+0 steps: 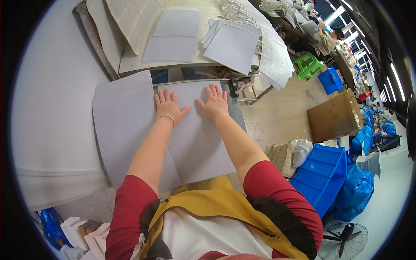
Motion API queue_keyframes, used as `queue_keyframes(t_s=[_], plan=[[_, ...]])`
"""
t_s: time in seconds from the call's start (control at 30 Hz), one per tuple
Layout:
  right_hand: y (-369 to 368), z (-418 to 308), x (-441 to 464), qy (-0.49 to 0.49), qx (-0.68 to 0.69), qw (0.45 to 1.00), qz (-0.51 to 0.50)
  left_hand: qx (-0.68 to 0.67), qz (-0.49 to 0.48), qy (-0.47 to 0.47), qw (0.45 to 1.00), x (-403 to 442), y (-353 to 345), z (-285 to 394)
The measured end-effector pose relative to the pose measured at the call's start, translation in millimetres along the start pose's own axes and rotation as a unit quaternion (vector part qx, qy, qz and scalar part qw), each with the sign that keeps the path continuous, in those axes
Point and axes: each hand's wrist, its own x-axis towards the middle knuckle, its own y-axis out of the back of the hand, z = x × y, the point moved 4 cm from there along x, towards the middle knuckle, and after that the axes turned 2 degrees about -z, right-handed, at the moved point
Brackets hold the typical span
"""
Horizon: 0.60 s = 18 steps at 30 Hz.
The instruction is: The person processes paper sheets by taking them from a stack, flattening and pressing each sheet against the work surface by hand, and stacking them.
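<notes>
A large pale sheet (pixel 195 147) lies on the work surface in front of me. My left hand (pixel 170 106) rests flat near its upper left edge, fingers spread, a thin bracelet on the wrist. Near the upper right edge, my right hand (pixel 213 103) presses flat with its fingers apart. Neither hand grips anything. To the left, a stack of similar pale sheets (pixel 125 125) reaches beside my left hand and forearm. A dark clamp-like part (pixel 233 88) sits just right of my right hand.
Beyond the sheet, a table (pixel 130 60) bears flat pale pieces (pixel 234 45) and handled items. A green stool (pixel 308 66), a blue bin (pixel 330 81), a cardboard box (pixel 334 115), a blue crate (pixel 320 175) and a fan (pixel 344 238) stand right. A person (pixel 327 43) sits farther back.
</notes>
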Motion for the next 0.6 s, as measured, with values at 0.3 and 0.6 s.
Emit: queue_keyframes(t_s=[0.3, 0.6], plan=[[-2.8, 3.0, 1.8, 0.008, -0.009, 1.000, 0.015, -0.007, 0.038, -0.004, 0.999, -5.5, 9.1, 2.5], [6.8, -3.3, -7.6, -0.007, -0.047, 0.999, 0.025, 0.013, 0.023, -0.022, 0.999, -2.1, 7.1, 3.9]])
